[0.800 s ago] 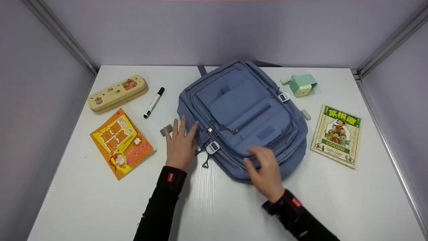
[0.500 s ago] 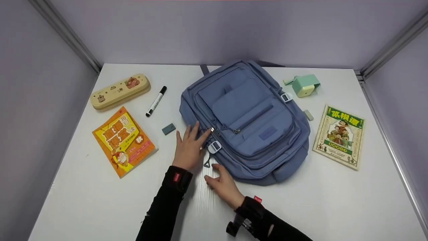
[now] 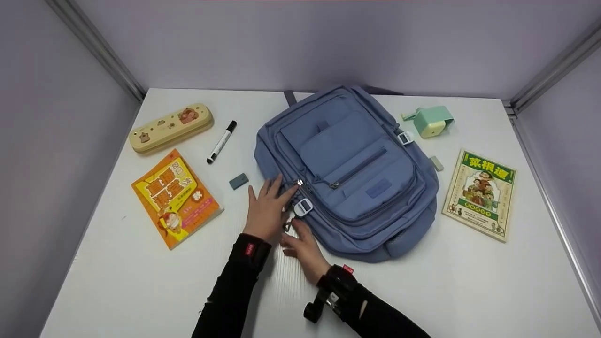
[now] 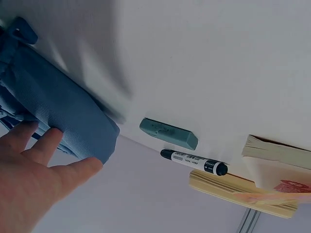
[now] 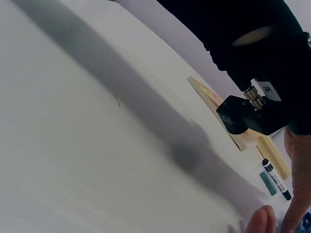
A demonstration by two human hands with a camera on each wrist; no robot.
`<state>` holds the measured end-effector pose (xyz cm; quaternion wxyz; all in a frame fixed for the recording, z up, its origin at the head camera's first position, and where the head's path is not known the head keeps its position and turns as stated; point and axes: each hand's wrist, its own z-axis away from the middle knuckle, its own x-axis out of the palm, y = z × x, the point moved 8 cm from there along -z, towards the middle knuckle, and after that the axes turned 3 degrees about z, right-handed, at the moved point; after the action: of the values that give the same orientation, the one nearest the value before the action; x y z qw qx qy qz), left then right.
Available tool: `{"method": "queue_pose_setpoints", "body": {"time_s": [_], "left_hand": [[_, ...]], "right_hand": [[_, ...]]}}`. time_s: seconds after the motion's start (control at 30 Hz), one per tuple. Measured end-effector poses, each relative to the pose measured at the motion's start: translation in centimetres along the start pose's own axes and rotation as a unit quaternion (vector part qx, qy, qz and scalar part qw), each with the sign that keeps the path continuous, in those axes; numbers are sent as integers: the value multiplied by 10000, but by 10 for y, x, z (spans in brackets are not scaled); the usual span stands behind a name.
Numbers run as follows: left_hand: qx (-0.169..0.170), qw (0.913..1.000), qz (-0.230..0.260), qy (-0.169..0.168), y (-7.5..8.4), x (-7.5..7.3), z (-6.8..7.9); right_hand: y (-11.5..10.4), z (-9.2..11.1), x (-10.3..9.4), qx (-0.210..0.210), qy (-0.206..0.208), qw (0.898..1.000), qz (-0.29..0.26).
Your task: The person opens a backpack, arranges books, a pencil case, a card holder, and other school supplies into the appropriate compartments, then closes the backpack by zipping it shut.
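A blue backpack [image 3: 347, 173] lies front up and slanted on the white table. My left hand [image 3: 266, 213] rests against its left side by the white buckle [image 3: 303, 207], fingers spread, as the left wrist view also shows. Just below the buckle, my right hand [image 3: 307, 251] is at the small dark loop [image 3: 287, 226] on a strap end. Its index finger is beside the loop and the thumb stands apart from it; contact is unclear. In the right wrist view only some right fingers [image 5: 262, 221] show, near the left hand [image 5: 300, 170].
Left of the backpack lie a dark green eraser [image 3: 238, 181], a marker [image 3: 221, 142], a cream pencil case [image 3: 171, 128] and an orange book [image 3: 176, 199]. To its right are a green crank pencil sharpener [image 3: 429, 121], a pale eraser [image 3: 436, 163] and a green-and-cream book [image 3: 480, 195].
My right hand has moved left from the backpack's lower front to the strap loop. My left hand has shifted slightly right and down, uncovering the dark green eraser. The loop has tilted.
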<state>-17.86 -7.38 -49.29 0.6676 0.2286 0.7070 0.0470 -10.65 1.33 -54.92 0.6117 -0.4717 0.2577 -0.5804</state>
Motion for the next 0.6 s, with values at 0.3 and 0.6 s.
{"method": "queue_pose_setpoints", "body": {"time_s": [0.3, 0.6], "left_hand": [[81, 9998, -139, 112, 0, 3, -4], [-170, 9991, -382, -18, -2, 6, -6]], "right_hand": [[-10, 9, -8, -285, 506, 9981, 199], [-28, 37, -35, -1094, 1292, 9726, 1592]]}}
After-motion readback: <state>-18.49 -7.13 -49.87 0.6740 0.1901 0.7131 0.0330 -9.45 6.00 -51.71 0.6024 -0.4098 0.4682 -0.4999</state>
